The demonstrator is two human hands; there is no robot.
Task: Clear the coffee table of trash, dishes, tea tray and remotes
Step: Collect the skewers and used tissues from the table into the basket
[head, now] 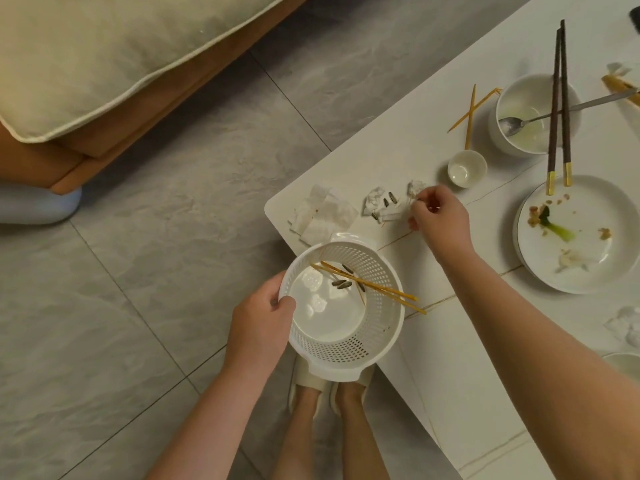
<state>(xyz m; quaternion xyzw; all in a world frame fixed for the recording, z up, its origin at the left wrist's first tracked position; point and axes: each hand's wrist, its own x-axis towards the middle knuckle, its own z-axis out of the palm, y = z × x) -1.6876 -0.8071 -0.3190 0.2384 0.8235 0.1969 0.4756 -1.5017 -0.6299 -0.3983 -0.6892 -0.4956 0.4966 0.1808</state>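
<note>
Overhead, head view: white bench (450, 358) fills the right of the frame.
Left hand (263, 317): clenched on the rim of a perforated white basket (363, 341), lower centre, at the bench corner.
Right hand (438, 216): pinching crumpled tissue scraps (391, 211) among seed shells (389, 199), centre.
Waiting: plate (581, 268), bowl (519, 133), chopsticks (561, 98), right side.
Tip: probably gather scraps and shells together, keeping the basket close beneath the edge.

Left hand (261, 315) curled in a closed grip (thumb on top), right hand (438, 216) reaching forward, fingertips pinched.
</note>
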